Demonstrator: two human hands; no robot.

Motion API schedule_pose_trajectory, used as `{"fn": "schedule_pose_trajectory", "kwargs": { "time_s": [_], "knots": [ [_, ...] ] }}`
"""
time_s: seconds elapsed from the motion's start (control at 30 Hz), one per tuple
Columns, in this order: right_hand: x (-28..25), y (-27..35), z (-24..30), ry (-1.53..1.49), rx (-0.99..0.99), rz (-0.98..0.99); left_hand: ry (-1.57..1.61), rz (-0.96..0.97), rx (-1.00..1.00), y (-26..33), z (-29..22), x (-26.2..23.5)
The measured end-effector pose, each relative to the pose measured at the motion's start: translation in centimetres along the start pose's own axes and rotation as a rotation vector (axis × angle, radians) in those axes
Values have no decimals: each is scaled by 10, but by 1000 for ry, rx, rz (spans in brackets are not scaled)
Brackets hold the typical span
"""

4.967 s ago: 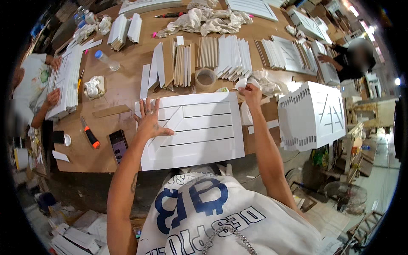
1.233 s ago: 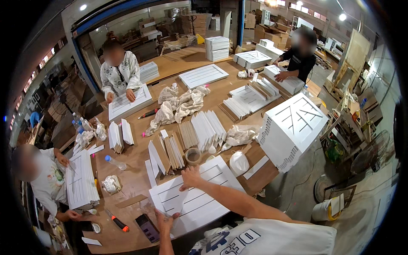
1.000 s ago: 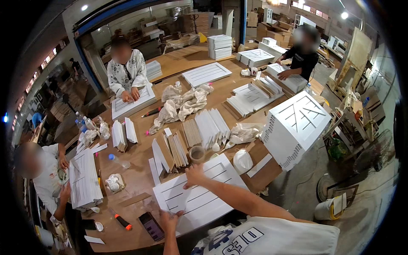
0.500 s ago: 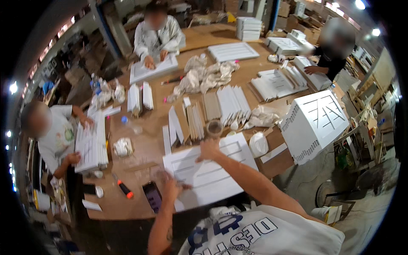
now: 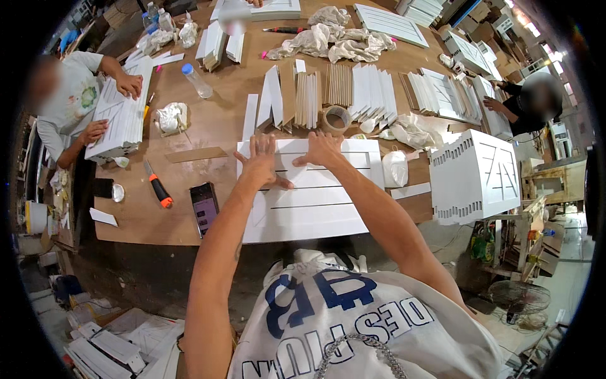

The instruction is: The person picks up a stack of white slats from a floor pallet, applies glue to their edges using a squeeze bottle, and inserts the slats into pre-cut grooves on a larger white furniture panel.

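A white grooved panel [image 5: 312, 218] lies flat at the table's near edge, in front of my body. My left hand [image 5: 260, 165] rests on its far left part, fingers spread toward the far edge. Beside it, my right hand [image 5: 320, 150] presses on the middle of the far edge with thumb and fingers apart. Neither hand grips anything. Just beyond the right hand stands a roll of tape [image 5: 336, 120]. Thin white strips [image 5: 374, 95] and brown strips [image 5: 339, 84] stand in rows past the panel.
A phone [image 5: 204, 208] and an orange-and-black utility knife [image 5: 158, 184] lie on the left. A plastic bottle [image 5: 197, 81] stands farther off. Stacked white panels [image 5: 476, 177] rise at the right. Crumpled cloths [image 5: 328, 41] lie at the back. Co-workers handle panels at the left, right and far sides.
My left hand has moved from the panel's near left side up to its far left part. The right hand stays at the far edge. The view has tilted downward and levelled.
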State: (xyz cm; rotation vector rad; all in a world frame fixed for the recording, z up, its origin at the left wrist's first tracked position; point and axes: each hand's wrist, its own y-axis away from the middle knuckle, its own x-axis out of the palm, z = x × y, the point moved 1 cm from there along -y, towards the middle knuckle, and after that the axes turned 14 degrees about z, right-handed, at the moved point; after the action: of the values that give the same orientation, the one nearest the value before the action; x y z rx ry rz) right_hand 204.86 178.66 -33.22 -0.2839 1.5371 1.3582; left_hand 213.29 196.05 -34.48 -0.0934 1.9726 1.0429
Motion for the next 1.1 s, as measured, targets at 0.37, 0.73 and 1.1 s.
{"fn": "schedule_pose_trajectory", "kwargs": {
  "time_s": [0.37, 0.73, 1.1],
  "knots": [
    [-2, -3, 4, 29, 41, 42, 30, -48, -39, 5, -8, 3],
    [5, -2, 6, 199, -77, -74, 84, -45, -62, 5, -9, 1],
    [-57, -46, -124, -323, -133, -662, 102, -70, -71, 1, -9, 4]
  ]
}}
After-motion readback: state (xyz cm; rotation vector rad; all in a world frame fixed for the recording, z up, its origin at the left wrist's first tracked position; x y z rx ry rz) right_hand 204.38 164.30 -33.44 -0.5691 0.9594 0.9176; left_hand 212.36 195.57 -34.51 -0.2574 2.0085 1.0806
